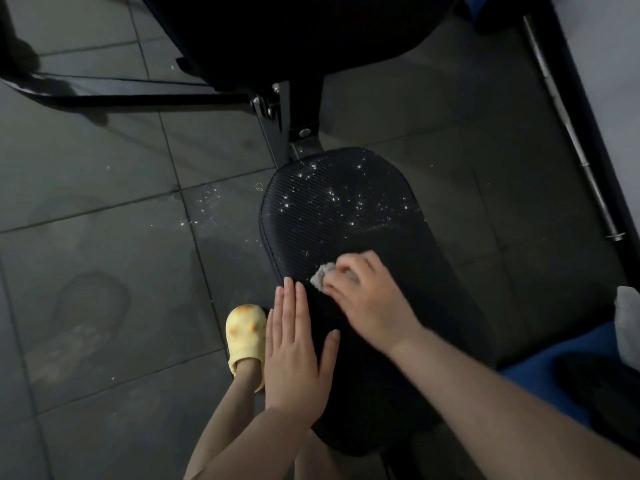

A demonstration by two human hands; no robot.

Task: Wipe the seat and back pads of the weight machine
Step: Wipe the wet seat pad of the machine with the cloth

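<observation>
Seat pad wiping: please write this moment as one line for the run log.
step: wiping seat pad | right hand: grips cloth on pad | left hand: flat on pad edge | droplets: far half of pad | back pad: untouched

Place: a gym — a small, dim one, by the look of it.
Machine: a black padded seat (346, 216) with a ribbed cover, bolted to a dark metal frame (277, 112); a second black pad (294, 39) stands above it.
Bar: a long steel barbell bar (571, 133) lies on the floor along the right edge (no plates visible on it).
Floor: large dark grey tiles (86, 161), scuffed and stained — hard flooring, not carpet.
Right corner: a blue surface (540, 372), partly seen.
</observation>
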